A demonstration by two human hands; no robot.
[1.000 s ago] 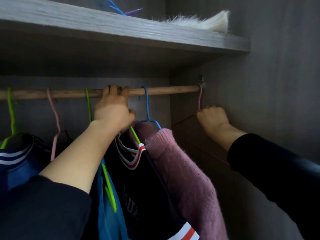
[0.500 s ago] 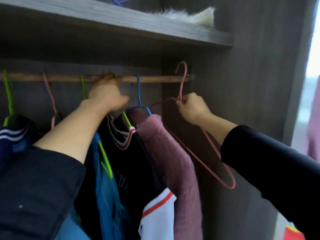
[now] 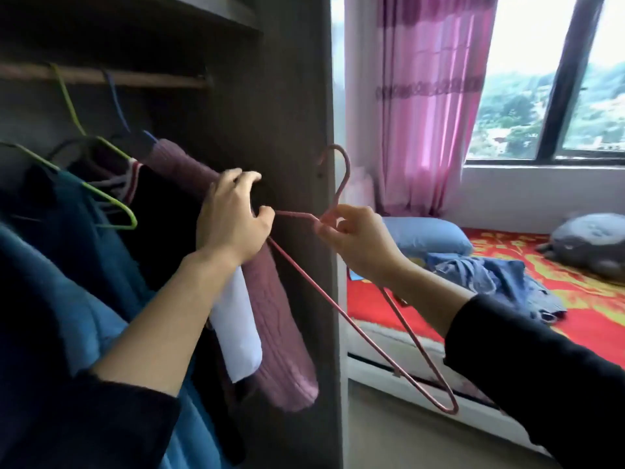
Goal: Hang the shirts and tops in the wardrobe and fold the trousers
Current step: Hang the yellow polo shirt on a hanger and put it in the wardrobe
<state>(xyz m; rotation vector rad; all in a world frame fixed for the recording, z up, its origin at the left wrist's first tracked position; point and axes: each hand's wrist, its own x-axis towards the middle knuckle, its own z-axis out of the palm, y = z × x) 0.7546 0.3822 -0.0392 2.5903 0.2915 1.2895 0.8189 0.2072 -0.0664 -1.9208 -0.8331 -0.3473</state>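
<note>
My right hand (image 3: 358, 242) pinches the neck of an empty pink wire hanger (image 3: 368, 336), held out in front of the wardrobe's side panel. My left hand (image 3: 233, 218) is at the hanger's left shoulder, thumb and fingers curled round the wire's end. Inside the wardrobe a wooden rail (image 3: 135, 77) carries hung clothes: a mauve knitted sweater (image 3: 270, 316), a dark top with a white sleeve (image 3: 236, 333), and a blue garment (image 3: 101, 299) on a green hanger (image 3: 111, 201). On the bed lies a crumpled blue denim garment (image 3: 490, 275).
The wardrobe's grey side panel (image 3: 297, 113) stands between the rail and the room. To the right are a bed with a red and yellow cover (image 3: 575, 319), a blue pillow (image 3: 426, 235), a grey plush toy (image 3: 592, 242), a pink curtain (image 3: 429, 96) and a window.
My right hand has lifted the pink hanger off the rail and brought it out of the wardrobe to the right. My left hand let go of the rail and came down onto the hanger. The view swung right.
</note>
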